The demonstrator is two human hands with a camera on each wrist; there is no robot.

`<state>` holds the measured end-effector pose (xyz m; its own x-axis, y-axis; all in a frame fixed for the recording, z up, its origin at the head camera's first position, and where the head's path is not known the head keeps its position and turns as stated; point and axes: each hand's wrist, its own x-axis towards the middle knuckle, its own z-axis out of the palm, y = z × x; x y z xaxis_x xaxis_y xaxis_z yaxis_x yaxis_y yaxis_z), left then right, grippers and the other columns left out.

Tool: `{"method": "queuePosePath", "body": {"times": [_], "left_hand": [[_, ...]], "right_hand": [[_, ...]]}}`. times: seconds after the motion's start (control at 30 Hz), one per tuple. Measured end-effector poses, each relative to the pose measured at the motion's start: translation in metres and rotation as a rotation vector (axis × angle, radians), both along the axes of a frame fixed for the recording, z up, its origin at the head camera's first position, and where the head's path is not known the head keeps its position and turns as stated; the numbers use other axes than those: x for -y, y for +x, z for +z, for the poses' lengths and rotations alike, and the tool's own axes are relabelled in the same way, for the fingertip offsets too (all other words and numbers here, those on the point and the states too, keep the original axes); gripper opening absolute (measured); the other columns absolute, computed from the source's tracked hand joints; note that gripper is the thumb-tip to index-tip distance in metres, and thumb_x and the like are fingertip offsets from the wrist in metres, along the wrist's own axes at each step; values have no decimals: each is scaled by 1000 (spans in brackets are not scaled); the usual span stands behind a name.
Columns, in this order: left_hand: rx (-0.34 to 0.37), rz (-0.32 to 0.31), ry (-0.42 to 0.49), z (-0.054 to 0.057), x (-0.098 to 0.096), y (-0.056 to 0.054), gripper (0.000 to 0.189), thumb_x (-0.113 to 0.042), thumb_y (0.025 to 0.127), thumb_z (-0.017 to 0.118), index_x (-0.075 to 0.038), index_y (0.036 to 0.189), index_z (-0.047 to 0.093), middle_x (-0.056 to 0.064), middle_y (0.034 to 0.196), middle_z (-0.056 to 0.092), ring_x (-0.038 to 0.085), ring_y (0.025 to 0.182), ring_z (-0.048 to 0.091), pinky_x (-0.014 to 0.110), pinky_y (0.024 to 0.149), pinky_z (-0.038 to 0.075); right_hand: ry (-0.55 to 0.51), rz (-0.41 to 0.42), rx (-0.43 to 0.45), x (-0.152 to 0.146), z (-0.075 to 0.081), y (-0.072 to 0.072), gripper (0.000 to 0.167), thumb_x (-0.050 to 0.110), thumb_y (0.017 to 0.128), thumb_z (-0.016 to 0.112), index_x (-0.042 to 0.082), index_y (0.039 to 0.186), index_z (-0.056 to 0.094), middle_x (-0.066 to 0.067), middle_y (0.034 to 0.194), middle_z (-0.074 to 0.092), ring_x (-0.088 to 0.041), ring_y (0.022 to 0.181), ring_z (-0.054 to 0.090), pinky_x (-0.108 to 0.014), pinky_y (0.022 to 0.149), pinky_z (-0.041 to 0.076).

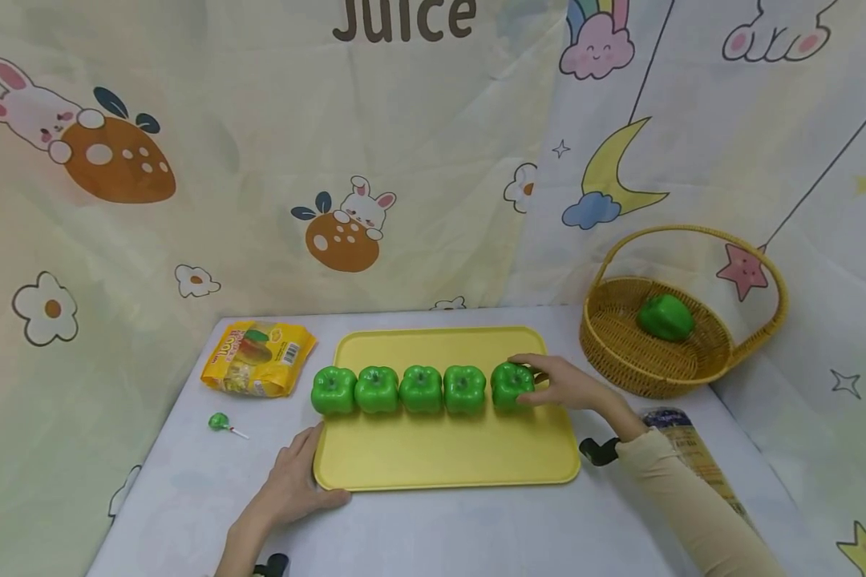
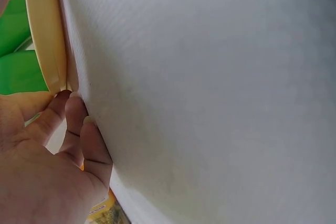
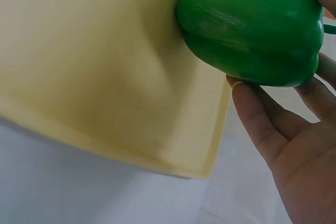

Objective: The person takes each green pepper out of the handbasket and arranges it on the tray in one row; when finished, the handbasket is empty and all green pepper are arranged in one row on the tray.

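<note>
A row of green bell peppers stands on a yellow tray. My right hand grips the rightmost bell pepper between thumb and fingers. In the right wrist view this pepper lies on its side to the camera, close over the tray. At the tray's near left corner my left hand holds the edge, thumb along the front and fingers along the left side. The left wrist view has its fingertips right at the tray rim.
A wicker basket with one green bell pepper in it stands at the back right. Beside the right forearm lies a patterned packet. On the left are a yellow candy bag and a green lollipop. A printed cloth hangs behind.
</note>
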<state>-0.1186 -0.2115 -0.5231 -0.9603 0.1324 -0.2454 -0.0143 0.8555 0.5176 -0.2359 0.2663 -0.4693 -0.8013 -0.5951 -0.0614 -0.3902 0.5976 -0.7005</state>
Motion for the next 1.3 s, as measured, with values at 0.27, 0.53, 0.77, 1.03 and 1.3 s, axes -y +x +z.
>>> {"method": "queuePosePath", "body": {"times": [0.27, 0.53, 0.77, 1.03, 1.3], "left_hand": [[19, 12, 2, 0, -1, 0, 133, -68, 61, 86, -16, 162, 17, 14, 162, 31, 28, 120, 45, 53, 101, 47], [21, 6, 10, -2, -1, -1, 133, -69, 61, 85, -15, 162, 17, 14, 162, 31, 29, 122, 45, 54, 102, 46], [30, 4, 6, -2, -1, 0, 134, -68, 61, 85, -15, 162, 16, 15, 163, 30, 28, 120, 45, 53, 102, 47], [22, 11, 1, 0, -1, -2, 134, -69, 61, 85, -14, 162, 18, 13, 162, 32, 28, 120, 46, 53, 102, 47], [0, 11, -3, 0, -1, -3, 132, -69, 61, 85, -15, 161, 20, 11, 161, 33, 25, 117, 46, 49, 99, 47]], "right_hand": [[-51, 21, 16, 5, -3, 0, 71, 36, 89, 76, 7, 147, 46, -19, 142, 56, -35, 119, 62, -50, 98, 55], [-47, 18, 22, 9, -4, -1, 72, 36, 89, 77, 6, 147, 46, -19, 144, 55, -38, 121, 61, -52, 99, 54], [-38, 4, 44, 10, -5, 0, 76, 38, 88, 78, 5, 148, 44, -20, 146, 52, -37, 122, 60, -51, 100, 54], [-13, -23, 45, 10, -3, -2, 79, 37, 88, 77, 0, 149, 42, -21, 147, 51, -38, 123, 60, -52, 101, 53], [-4, -36, 71, 8, 2, -4, 83, 39, 90, 75, -1, 152, 36, -23, 151, 47, -43, 128, 57, -54, 104, 51]]}}
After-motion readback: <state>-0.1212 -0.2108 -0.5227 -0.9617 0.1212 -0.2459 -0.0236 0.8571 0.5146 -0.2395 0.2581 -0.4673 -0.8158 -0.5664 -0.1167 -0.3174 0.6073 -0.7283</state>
